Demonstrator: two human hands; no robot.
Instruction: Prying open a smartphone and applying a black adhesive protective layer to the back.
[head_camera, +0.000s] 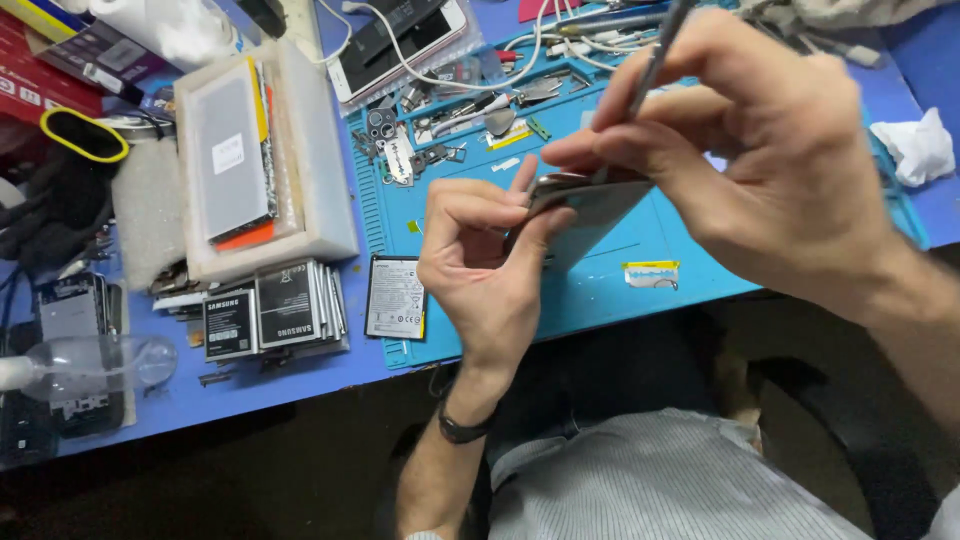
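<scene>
Head view: the left hand (480, 265) is closed around the lower end of a phone (590, 200), thumb and curled fingers clamped on its edges, holding it tilted above the near half of the blue work mat (600, 290). The right hand (750, 150) pinches a thin metal tool (655, 55) between thumb and forefinger — its tip meets the phone's upper edge, though the contact point itself is hidden by the fingers.

Judgement on doing this well: keep the left grip firm on the frame rather than the faces, work the tool shallow along the seam, and steady the right hand by resting a finger on the phone body.

Left of the mat lie a stack of phone batteries (275, 310) and a white tray (265, 160) — one loose battery (396, 297) sits on the mat's near left corner. Small parts (440, 125) crowd the mat's far side.
</scene>
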